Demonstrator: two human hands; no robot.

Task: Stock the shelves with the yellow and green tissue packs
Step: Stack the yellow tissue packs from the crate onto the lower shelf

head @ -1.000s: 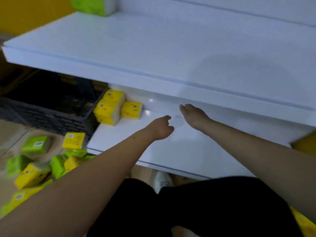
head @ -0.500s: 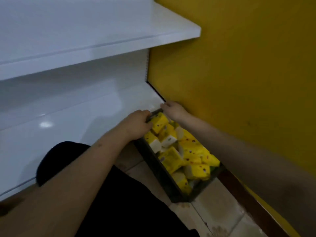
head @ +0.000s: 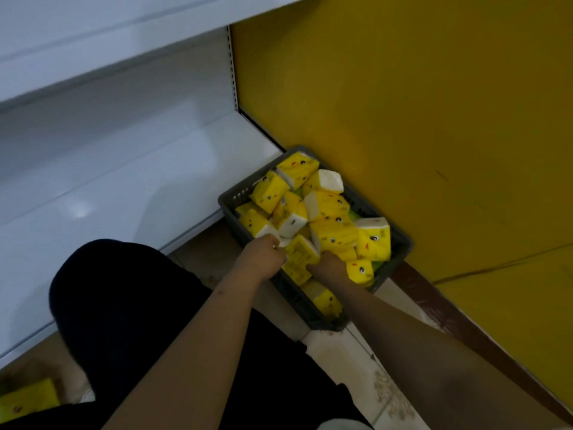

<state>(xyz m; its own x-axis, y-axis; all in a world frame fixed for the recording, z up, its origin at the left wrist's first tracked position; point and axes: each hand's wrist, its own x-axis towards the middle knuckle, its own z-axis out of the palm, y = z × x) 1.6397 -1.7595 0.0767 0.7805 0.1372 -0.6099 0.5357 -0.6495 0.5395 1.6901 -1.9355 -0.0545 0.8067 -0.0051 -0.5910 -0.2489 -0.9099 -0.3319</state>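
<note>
Dark plastic basket (head: pixel 400 240) sits on the tiled floor (head: pixel 335 346), wedged between the right end of the white bottom shelf (head: pixel 124 193) and the yellow wall (head: pixel 403 103). It is heaped with yellow tissue packs (head: pixel 333 231), each printed with small cartoon eyes; other printing too blurred to read. Green shows only in gaps beneath the heap. Left hand (head: pixel 263 256) is clenched at the basket's near-left rim, touching a white pack end; whether it grips pack or rim, cannot tell. Right hand (head: pixel 330 266) grasps a yellow pack (head: pixel 299 259) on the near side of the heap. Black-clad knee (head: pixel 124 299) fills the near left. One more yellow pack (head: pixel 28 398) lies on the floor at the far-left bottom edge.
</note>
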